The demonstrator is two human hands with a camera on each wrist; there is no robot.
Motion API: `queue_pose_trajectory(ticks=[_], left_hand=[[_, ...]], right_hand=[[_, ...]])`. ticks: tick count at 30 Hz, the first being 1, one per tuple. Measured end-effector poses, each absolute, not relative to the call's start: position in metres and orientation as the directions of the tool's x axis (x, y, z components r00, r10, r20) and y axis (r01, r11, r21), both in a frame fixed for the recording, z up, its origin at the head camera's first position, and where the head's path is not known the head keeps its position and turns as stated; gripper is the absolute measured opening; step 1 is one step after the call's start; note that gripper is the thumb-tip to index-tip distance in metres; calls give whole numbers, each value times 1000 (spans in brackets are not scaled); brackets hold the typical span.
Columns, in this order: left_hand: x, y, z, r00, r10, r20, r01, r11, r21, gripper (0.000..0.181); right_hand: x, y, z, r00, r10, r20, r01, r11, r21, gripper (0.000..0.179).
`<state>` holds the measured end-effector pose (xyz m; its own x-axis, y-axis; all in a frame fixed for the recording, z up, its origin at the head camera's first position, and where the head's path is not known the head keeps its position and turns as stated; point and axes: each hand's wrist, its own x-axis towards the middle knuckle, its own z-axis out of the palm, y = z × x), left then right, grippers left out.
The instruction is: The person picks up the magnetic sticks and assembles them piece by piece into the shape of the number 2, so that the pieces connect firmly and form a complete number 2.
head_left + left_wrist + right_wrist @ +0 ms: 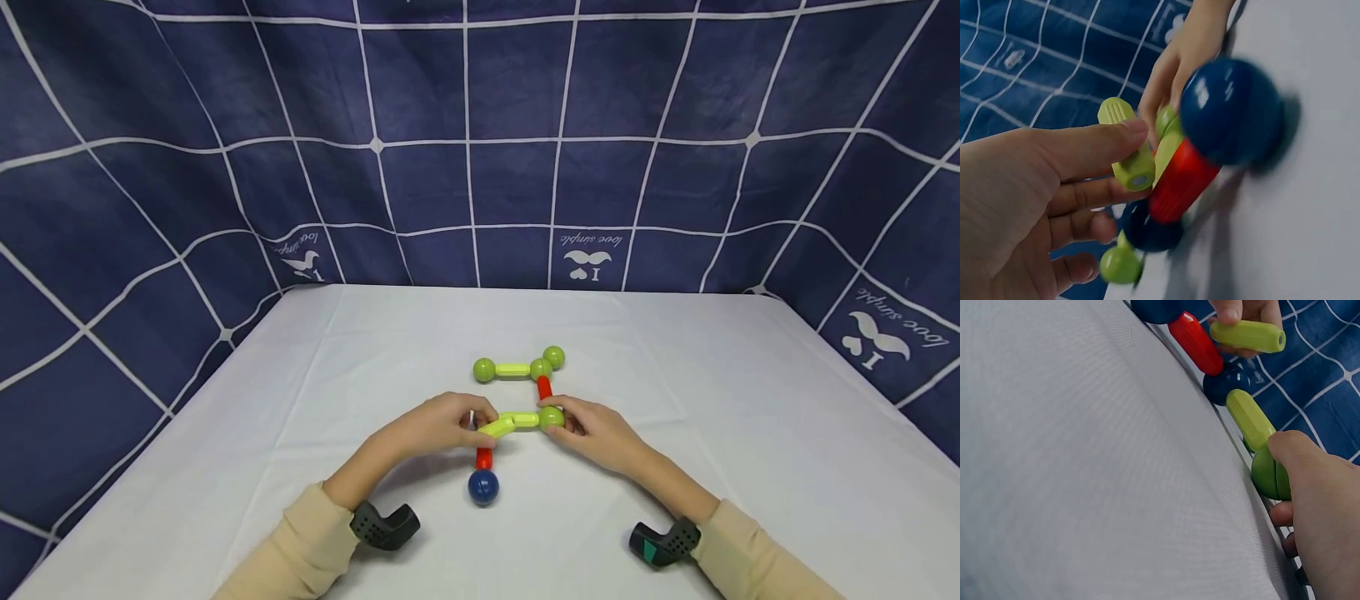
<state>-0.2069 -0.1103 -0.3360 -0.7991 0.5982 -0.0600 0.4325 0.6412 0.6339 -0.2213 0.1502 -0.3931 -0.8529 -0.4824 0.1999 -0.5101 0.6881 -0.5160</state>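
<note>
My left hand pinches a loose yellow-green magnetic rod between thumb and fingers, a small silvery disc showing at its end. The rod is held just above a dark blue ball, which is mostly hidden in the head view. From that ball a red rod leads to another blue ball nearer me, and a yellow-green rod leads to a green ball. My right hand grips this green ball with thumb and fingers.
Beyond the right hand, another red rod runs to a green ball. A second green ball sits by it, and a yellow-green rod joins it to a third. White cloth covers the table; a blue checked curtain stands behind.
</note>
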Motion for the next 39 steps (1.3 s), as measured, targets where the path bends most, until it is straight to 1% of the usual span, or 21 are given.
queue_pose_trajectory(ticks=[2,8,15,21,29,34,39], left_hand=[[-201,-102,-337,-788,612,-61,456,647,611,22],[-190,-86,-343,-754,657,3,579,662,476,23],[-186,-82,-347,-733,680,27,640,675,368,18],[-185,-81,-347,-731,682,-2,632,679,374,18],[-181,-79,-346,-696,717,-34,667,664,339,15],[-177,-77,-345,-686,727,-29,688,660,302,14],[-177,-76,-349,-675,738,5,718,655,236,13]], right_hand=[[-221,150,-393,-850,-485,206,-515,683,-518,33],[-222,151,-394,-850,-485,206,-515,678,-524,33],[-221,151,-395,-845,-492,212,-523,674,-522,33],[-221,150,-395,-850,-485,203,-513,679,-525,33],[-221,150,-394,-853,-480,206,-511,686,-518,32],[-221,149,-393,-851,-482,209,-515,686,-514,32],[-220,149,-393,-851,-481,211,-515,689,-509,33]])
